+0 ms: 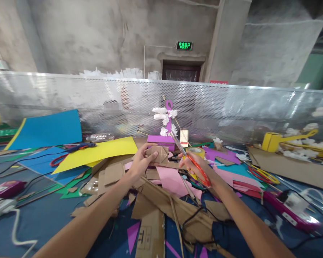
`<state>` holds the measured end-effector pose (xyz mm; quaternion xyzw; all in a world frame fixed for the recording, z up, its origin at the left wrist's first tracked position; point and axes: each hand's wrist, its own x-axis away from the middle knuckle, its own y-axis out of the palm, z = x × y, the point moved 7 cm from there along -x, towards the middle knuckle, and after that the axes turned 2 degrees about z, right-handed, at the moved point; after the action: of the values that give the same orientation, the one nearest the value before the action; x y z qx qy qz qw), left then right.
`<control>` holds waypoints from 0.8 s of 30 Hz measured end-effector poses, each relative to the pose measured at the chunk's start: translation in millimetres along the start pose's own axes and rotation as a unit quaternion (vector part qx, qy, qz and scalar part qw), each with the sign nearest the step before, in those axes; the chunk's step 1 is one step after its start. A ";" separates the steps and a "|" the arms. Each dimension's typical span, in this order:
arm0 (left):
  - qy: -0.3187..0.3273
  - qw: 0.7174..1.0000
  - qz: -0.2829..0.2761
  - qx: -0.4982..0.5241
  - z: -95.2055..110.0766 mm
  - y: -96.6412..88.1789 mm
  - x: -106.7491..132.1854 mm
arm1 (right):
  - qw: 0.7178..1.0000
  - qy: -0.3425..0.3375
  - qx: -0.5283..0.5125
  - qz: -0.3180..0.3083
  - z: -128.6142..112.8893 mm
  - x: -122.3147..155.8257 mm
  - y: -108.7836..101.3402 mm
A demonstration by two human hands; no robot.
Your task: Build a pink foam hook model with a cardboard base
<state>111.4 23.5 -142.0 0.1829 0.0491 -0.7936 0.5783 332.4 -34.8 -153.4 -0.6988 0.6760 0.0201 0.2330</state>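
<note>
My left hand (141, 163) is closed on a folded piece of brown cardboard (158, 153), held up over the middle of the table. My right hand (193, 165) grips red-handled scissors (193, 163), whose blades point up and left toward the cardboard piece. Just behind both hands stands a purple box (160, 140) with a stick carrying white paper flowers (167, 117). Pink paper (170, 179) and cardboard scraps (161, 200) lie under my hands.
Yellow (99, 151) and blue paper sheets (50, 129) lie to the left, with a red hoop-like scissors handle (57, 160). A roll of yellow tape (198, 152) sits by my right hand. Glue guns (290, 209) and cables flank both sides. A perforated metal fence (231, 107) closes the back.
</note>
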 end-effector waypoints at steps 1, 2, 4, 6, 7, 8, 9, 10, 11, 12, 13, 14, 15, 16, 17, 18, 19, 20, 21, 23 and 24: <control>0.005 1.000 0.014 0.000 1.8 -5.1 -1.6 | 0.999 0.001 0.020 -0.028 1.5 1.1 0.4; 0.010 1.000 0.026 -0.001 3.4 -9.6 -2.8 | 0.998 0.003 0.036 -0.055 3.7 2.5 1.7; 0.021 0.999 0.045 -0.004 5.2 -15.7 -4.3 | 0.993 0.001 0.064 -0.100 8.8 4.9 5.8; 0.031 0.998 0.058 -0.005 4.8 -18.5 -5.1 | 0.989 -0.013 0.078 -0.121 13.1 5.9 10.0; 0.035 0.997 0.062 -0.004 3.7 -18.7 -5.3 | 0.989 -0.020 0.080 -0.126 14.9 5.9 11.9; 0.038 0.997 0.065 -0.001 2.2 -18.5 -5.4 | 0.988 -0.024 0.081 -0.132 16.8 6.0 14.1; 0.039 0.997 0.068 0.004 0.3 -17.9 -5.5 | 0.987 -0.025 0.082 -0.138 18.7 6.1 16.3; 0.039 0.997 0.071 0.009 -1.6 -17.2 -5.4 | 0.986 -0.023 0.083 -0.144 20.2 6.2 18.3; 0.039 0.997 0.071 0.015 -3.4 -16.2 -5.1 | 0.985 -0.020 0.084 -0.149 21.2 6.3 19.8; 0.040 0.997 0.071 0.020 -4.7 -15.3 -4.9 | 0.985 -0.016 0.085 -0.151 21.7 6.5 20.9; 0.040 0.997 0.070 0.022 -5.7 -14.5 -4.5 | 0.985 -0.013 0.084 -0.151 21.5 6.7 21.5; 0.040 0.997 0.068 0.023 -6.2 -13.9 -4.2 | 0.985 -0.011 0.082 -0.148 20.7 6.8 21.6; 0.040 0.997 0.066 0.022 -6.3 -13.4 -3.9 | 0.986 -0.010 0.081 -0.143 19.4 6.9 21.2; 0.040 0.997 0.064 0.020 -6.1 -13.2 -3.6 | 0.987 -0.009 0.081 -0.140 18.0 7.1 21.2; 0.041 0.997 0.061 0.018 -5.7 -13.1 -3.5 | 0.987 -0.008 0.082 -0.140 16.5 7.5 21.7; 0.042 0.997 0.060 0.017 -5.1 -13.2 -3.3 | 0.987 -0.007 0.082 -0.141 15.0 8.0 22.5; 0.043 0.997 0.058 0.016 -4.5 -13.3 -3.3 | 0.986 -0.006 0.082 -0.142 13.7 8.6 23.4; 0.045 0.997 0.056 0.014 -3.8 -13.4 -3.3 | 0.986 -0.002 0.082 -0.142 12.7 9.2 24.5; 0.046 0.997 0.056 0.012 -3.1 -13.6 -3.4 | 0.987 0.004 0.081 -0.141 11.9 9.8 25.4; 0.049 0.997 0.057 0.005 -2.1 -14.0 -3.4 | 0.988 0.013 0.083 -0.130 10.2 11.0 26.3; 0.050 0.997 0.059 0.003 -1.8 -14.1 -3.3 | 0.988 0.017 0.087 -0.123 9.0 11.7 26.6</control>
<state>99.5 31.6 -144.5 0.2264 0.0645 -0.7484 0.6201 310.6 -41.9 -173.3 -0.7539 0.5879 -0.0792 0.2822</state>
